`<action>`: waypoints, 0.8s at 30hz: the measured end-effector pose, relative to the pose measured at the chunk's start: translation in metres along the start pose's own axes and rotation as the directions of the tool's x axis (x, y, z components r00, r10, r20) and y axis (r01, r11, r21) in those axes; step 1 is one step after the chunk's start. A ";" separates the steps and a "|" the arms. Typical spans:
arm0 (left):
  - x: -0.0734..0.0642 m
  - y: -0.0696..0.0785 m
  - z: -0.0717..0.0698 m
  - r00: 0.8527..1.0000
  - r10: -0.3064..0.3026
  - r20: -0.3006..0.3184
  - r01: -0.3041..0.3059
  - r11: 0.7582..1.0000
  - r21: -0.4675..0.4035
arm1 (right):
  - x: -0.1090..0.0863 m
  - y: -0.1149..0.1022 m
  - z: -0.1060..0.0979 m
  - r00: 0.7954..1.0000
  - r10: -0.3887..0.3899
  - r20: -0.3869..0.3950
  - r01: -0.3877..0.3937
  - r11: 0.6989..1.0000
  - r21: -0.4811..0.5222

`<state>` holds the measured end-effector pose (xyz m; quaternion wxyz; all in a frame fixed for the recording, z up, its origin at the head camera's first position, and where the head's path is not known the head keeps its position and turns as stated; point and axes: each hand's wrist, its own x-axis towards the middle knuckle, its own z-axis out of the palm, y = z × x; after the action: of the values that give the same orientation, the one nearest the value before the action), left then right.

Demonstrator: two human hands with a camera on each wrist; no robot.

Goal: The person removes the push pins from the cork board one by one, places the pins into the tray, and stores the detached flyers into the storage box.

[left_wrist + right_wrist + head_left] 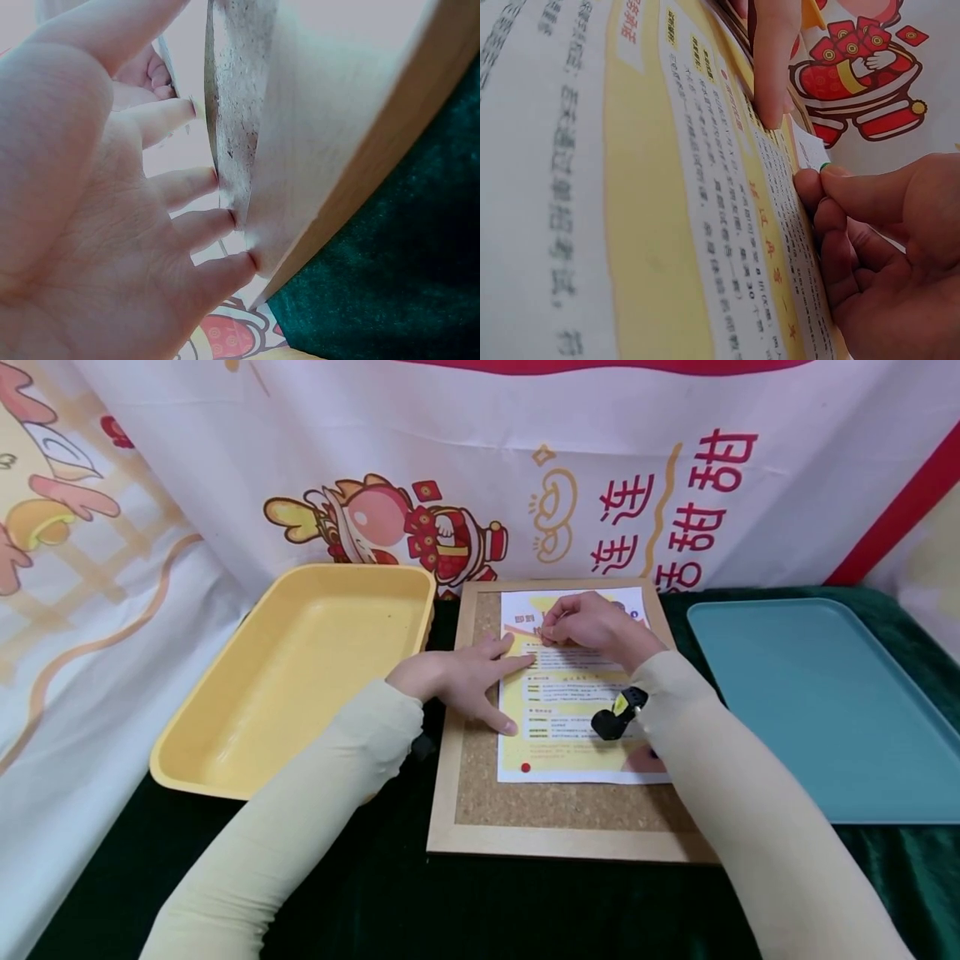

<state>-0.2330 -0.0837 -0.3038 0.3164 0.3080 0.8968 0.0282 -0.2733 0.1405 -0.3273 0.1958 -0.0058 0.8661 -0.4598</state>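
A printed yellow-and-white sheet of paper [558,718] lies on a wood-framed cork board [480,802]. A red thumbtack [526,767] sits at the sheet's lower left corner. My left hand [472,681] rests on the left edge of the sheet and the cork, fingers straight and spread; in the left wrist view the fingertips [244,262] reach to the board's frame. Over the upper part of the sheet, my right hand [588,625] pinches a small green thumbtack [825,166] between thumb and index finger, mostly hidden by them. Its other fingers are curled against the paper.
Left of the board stands a yellow plastic tub [300,668]. A flat teal tray [817,710] lies to the right. Dark green cloth [600,910] covers the table, and a printed white curtain [450,427] hangs behind. A dark round spot shows near the sheet's upper right corner.
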 end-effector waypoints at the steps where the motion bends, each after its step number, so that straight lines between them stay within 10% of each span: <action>1: 0.000 0.000 0.000 1.000 0.000 -0.001 0.000 1.000 0.000 | -0.001 0.000 0.000 1.000 0.000 0.000 0.000 1.000 -0.007; 24: 0.000 0.001 0.000 1.000 0.011 -0.008 -0.011 1.000 -0.007 | -0.019 0.009 -0.002 0.998 0.063 0.004 -0.063 0.998 0.006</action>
<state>-0.2327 -0.0832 -0.3039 0.3137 0.3119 0.8962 0.0342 -0.2549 0.1508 -0.3270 0.2121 0.0211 0.8640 -0.4561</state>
